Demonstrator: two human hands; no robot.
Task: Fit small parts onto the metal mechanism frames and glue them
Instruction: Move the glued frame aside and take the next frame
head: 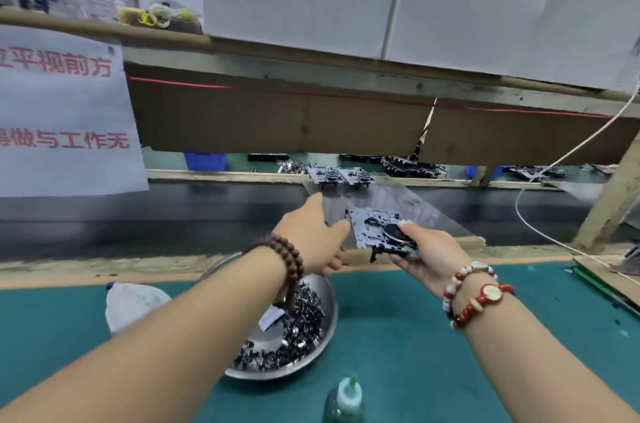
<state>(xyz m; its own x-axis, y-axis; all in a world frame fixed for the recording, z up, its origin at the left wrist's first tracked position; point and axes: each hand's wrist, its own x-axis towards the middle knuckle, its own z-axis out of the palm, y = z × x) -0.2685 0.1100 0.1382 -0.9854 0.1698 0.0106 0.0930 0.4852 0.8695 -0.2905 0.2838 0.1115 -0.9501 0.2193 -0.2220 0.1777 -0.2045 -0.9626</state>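
A silver metal mechanism frame with a black round wheel (379, 230) is being held above the far wooden edge of the green-topped desk (415, 336), over a sloping clear plastic sheet (398, 201). The right hand (427, 254) is gripping the frame's near right corner, thumb lying on top beside the wheel, fingers curled underneath. The left hand (317, 232) is reaching toward the frame's left edge with its fingers stretched out and relaxed; a fingertip appears to be touching that edge, though blur is making it hard to tell. Beyond the frame, two more silver mechanism frames (343, 176) are sitting side by side at the top of the sheet. Nearer than the frame, under the left wrist, a shiny round metal dish (325, 329) is holding a heap of small black parts (298, 325). A green glue bottle with a white nozzle (346, 402) is standing nearest.
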